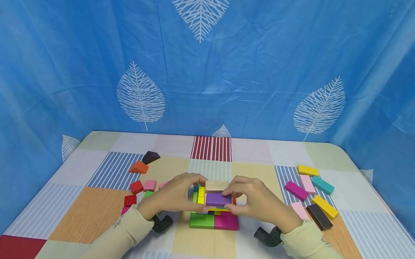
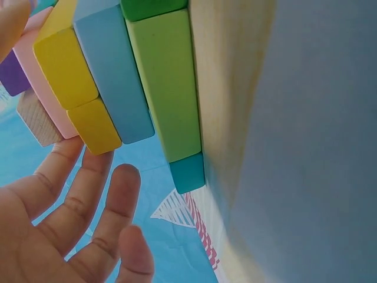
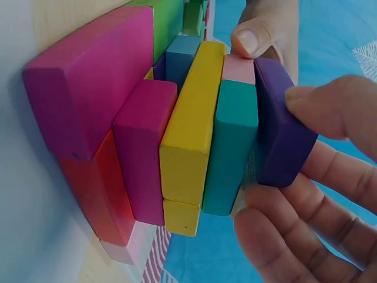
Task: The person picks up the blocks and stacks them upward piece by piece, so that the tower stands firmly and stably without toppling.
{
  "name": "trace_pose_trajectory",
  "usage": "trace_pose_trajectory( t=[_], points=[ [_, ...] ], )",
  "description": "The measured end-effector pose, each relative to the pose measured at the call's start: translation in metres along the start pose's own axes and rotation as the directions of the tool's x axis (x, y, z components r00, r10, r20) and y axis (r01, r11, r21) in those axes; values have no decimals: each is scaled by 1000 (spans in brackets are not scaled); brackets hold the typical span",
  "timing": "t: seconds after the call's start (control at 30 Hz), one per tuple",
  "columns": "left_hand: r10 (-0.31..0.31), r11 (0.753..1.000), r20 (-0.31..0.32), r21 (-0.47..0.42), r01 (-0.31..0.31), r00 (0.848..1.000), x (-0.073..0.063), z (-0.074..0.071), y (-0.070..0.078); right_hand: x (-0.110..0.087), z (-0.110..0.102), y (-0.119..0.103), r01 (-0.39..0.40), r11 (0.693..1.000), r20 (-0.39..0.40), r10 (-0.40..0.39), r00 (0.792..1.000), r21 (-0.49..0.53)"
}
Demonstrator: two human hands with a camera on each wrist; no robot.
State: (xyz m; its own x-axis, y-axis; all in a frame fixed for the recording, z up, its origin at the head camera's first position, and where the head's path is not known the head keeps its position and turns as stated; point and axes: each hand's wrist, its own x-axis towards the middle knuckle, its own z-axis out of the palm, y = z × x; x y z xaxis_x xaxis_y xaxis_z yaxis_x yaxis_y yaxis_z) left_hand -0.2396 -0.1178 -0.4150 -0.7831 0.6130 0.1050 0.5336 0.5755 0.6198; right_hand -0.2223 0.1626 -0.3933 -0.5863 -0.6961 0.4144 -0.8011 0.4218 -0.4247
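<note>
A layered stack of coloured wooden blocks stands mid-table, with a green block and a magenta block at its front base. On top lies a purple block, and a plain wooden block is behind it. My right hand pinches the purple block between thumb and fingers at its right end. At the stack's left side, my left hand holds a pink block of the upper layer, thumb in front and fingers behind. Its fingertips also touch the yellow block beneath.
Loose blocks lie left of the stack, among them an orange block, a dark block and a red block. To the right are more, including a teal block and a black block. A blue curtain hangs behind the table.
</note>
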Motion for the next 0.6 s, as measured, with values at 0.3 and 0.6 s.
trace_pose_trajectory(
  t=[0.3, 0.6],
  points=[
    [-22, 1000, 14, -8, 22, 1000, 1, -2, 1, 1, 3, -1, -43, 998, -25, 42, 999, -36],
    [-27, 999, -13, -32, 26, 1000, 0, -6, 2, -2, -3, 19, -281, 928, 126, 257, 958, 244]
  ],
)
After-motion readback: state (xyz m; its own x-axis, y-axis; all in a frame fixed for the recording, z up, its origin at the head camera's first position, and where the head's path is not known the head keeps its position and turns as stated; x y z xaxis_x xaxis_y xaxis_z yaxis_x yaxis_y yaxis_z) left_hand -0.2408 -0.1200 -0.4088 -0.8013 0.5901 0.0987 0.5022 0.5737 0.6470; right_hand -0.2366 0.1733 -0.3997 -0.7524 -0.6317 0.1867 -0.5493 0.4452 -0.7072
